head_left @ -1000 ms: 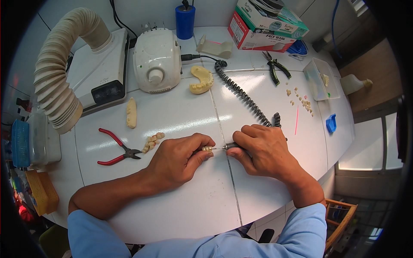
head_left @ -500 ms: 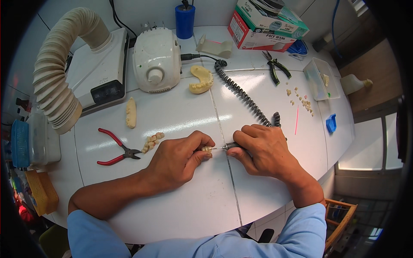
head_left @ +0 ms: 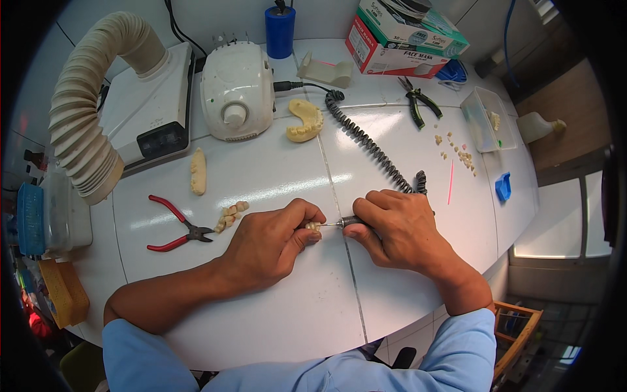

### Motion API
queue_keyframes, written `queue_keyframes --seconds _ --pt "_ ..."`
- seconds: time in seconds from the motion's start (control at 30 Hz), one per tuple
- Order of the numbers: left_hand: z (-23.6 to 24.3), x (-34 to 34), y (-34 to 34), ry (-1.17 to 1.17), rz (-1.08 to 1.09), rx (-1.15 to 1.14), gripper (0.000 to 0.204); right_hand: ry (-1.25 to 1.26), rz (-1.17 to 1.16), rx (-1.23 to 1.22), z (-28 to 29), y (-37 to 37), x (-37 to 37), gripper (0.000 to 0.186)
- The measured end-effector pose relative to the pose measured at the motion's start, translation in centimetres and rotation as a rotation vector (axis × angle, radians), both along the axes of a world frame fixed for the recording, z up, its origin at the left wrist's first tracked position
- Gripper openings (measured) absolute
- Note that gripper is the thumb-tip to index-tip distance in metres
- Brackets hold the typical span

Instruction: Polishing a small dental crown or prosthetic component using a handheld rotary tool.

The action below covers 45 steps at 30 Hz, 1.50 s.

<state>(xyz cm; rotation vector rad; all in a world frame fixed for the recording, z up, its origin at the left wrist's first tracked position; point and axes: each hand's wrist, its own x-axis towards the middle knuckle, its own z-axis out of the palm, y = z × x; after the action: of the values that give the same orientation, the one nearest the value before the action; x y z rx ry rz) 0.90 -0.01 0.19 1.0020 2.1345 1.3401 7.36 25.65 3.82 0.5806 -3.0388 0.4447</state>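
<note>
Between the thumb and fingertips of my left hand (head_left: 271,238) is a small piece of cream artificial teeth (head_left: 313,227), partly hidden by the fingers. My right hand (head_left: 400,228) grips a dark rotary handpiece (head_left: 351,221) like a pen. Its thin metal bur (head_left: 332,225) points left and meets the teeth, or nearly so. A black coiled cord (head_left: 369,145) runs from beside my right hand back to the white control unit (head_left: 238,91). Left of my left hand lie several tooth pieces (head_left: 230,215) and red-handled cutters (head_left: 189,228).
A yellow dental cast (head_left: 305,122) and a long cream block (head_left: 198,172) lie on the white table (head_left: 274,326). A ribbed hose (head_left: 78,111) arches at left. Farther right are black pliers (head_left: 420,104), loose teeth (head_left: 462,155), a pink stick (head_left: 450,183), a clear container (head_left: 480,124) and stacked boxes (head_left: 398,46).
Almost nothing differs. Both hands keep their grips and positions, with the bur still at the teeth. A few more dark specks seem to show on the table below the hands.
</note>
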Motion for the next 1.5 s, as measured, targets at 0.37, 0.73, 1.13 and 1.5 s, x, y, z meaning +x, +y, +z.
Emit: queue_keyframes --seconds 0.37,0.73,1.13,1.5 --pt "0.18 -0.06 -0.06 0.006 -0.019 -0.046 0.018 -0.023 -0.006 -0.003 0.11 0.01 -0.05 0.043" --pt "0.21 -0.09 -0.08 0.022 -0.021 -0.057 0.018 -0.016 -0.002 -0.005 0.07 0.01 -0.07 0.043" --pt "-0.43 0.05 0.0 0.014 0.0 0.007 0.02 -0.022 0.01 0.005 0.27 -0.06 -0.01 0.041" --pt "-0.37 0.06 0.04 0.047 -0.005 0.009 0.021 -0.017 -0.003 0.019 0.25 -0.1 0.04 0.041"
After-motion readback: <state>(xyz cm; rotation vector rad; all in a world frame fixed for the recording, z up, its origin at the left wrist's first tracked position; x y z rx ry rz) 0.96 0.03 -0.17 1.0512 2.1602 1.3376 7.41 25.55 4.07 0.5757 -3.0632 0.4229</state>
